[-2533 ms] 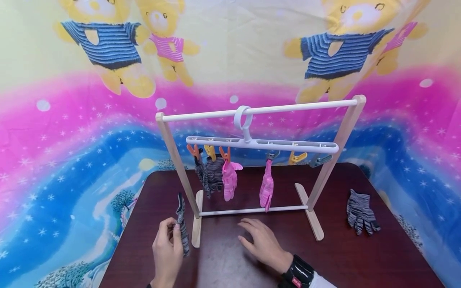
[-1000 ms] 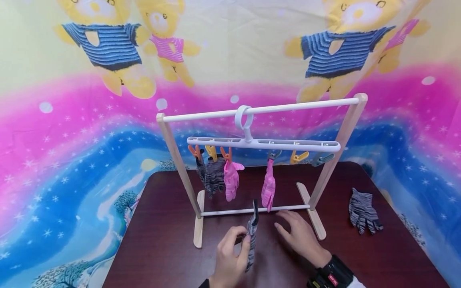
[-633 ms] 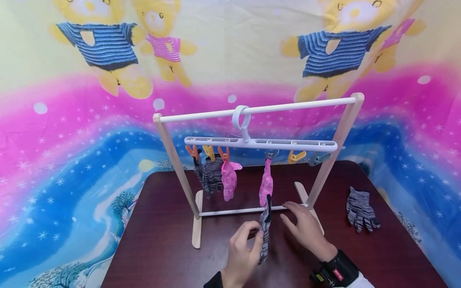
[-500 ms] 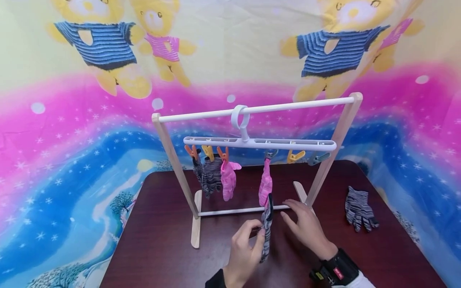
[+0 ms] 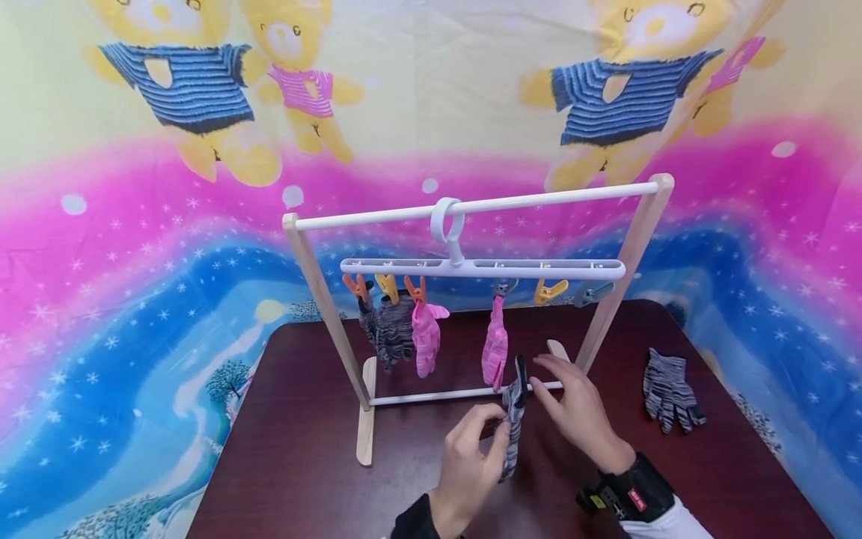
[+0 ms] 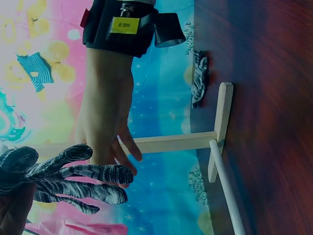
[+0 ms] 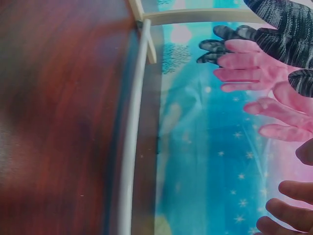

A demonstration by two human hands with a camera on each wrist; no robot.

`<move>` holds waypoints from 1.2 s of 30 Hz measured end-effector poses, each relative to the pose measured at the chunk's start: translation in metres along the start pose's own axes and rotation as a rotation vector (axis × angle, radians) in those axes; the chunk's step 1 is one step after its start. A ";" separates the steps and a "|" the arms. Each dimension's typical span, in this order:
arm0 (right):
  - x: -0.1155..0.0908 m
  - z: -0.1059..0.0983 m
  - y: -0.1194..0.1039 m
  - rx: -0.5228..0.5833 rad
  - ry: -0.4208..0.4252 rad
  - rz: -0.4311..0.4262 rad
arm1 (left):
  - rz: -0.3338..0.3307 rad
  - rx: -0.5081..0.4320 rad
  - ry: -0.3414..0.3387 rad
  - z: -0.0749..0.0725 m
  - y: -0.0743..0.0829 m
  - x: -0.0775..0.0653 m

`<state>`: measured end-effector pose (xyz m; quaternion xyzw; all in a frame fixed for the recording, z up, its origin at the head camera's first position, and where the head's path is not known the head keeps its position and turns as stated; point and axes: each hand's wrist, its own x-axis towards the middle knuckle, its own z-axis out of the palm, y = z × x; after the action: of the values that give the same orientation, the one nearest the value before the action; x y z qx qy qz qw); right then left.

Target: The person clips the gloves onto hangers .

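My left hand (image 5: 471, 457) pinches a black-and-grey knit glove (image 5: 514, 427) between thumb and fingers, its dark cuff up and its fingers hanging down. Beside that cuff, my right hand (image 5: 579, 412) is held with fingers spread and nothing in them. In the left wrist view, the held glove (image 6: 83, 178) overlaps the right hand (image 6: 102, 112). Just behind, a pink glove (image 5: 494, 344) hangs from a grey-blue clothespin (image 5: 505, 287) on a white clip hanger (image 5: 539, 268). A yellow clothespin (image 5: 551, 290) and another grey-blue clothespin (image 5: 594, 294) at the right hold nothing.
The hanger hooks over the top bar (image 5: 552, 199) of a wooden stand (image 5: 323, 307). At its left, a second pink glove (image 5: 426, 340) and dark gloves (image 5: 393, 329) hang from orange and yellow clothespins. Another grey glove (image 5: 670, 391) lies on the table's right side.
My left hand has carried the glove from the stand's left side over to the right, below the hanging pink glove. My right hand has moved right and up, near the glove's cuff.
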<state>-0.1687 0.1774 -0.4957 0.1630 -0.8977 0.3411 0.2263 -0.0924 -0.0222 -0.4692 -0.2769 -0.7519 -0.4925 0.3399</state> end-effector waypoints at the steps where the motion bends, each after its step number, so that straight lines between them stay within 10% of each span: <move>1: 0.002 -0.001 0.000 -0.001 0.007 -0.004 | -0.002 -0.001 -0.004 0.001 0.001 0.001; 36: 0.057 -0.038 -0.051 0.365 0.108 0.051 | -0.067 0.051 0.009 0.036 -0.024 0.026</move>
<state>-0.1829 0.1593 -0.4139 0.1601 -0.8114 0.5119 0.2323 -0.1349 0.0042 -0.4722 -0.2406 -0.7713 -0.4857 0.3335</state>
